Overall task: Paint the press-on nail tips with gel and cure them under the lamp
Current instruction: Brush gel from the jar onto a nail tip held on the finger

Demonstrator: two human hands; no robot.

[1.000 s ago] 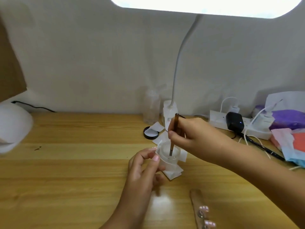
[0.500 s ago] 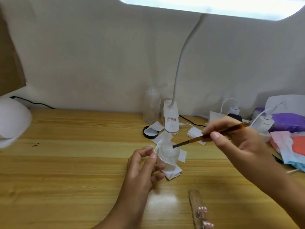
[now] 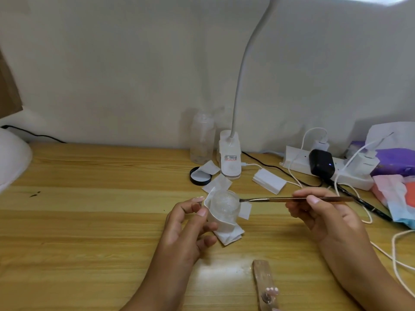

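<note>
A wooden desk [image 3: 89, 221] runs along a pale wall [image 3: 112, 75], with a clip-on desk lamp [image 3: 230, 160] at the back centre, a black lid [image 3: 200, 176] just left of it and a power strip [image 3: 325, 169] crowded with plugs at the right. In the middle sits a small clear jar [image 3: 225, 206], likely the gel, wrapped in a white wipe [image 3: 229, 234]. The step in hand looks like loading the brush [image 3: 292, 199]. It lies almost level, its tip touching the jar's right rim. To do this well, draw the tip lightly across the rim so that excess gel drops back, keep the load small, and hold the jar steady so that it does not tip on its loose wipe. Then carry the brush low to the nail tips [image 3: 271, 289]. These sit on a stick [image 3: 261, 272] at the bottom of the frame, right of centre, near the jar. They are well apart from the white curing lamp [image 3: 11, 158] at the left edge. The left hand [image 3: 184, 230] grasps the jar from its left side, thumb and forefinger curled against the wipe and the lower fingers tucked under toward the desk. The right hand [image 3: 323, 217] pinches the brush at mid-handle between thumb and fingers, with the rest of the fingers loosely bent beneath it. The handle's end points toward the right of the frame, over the cables.
</note>
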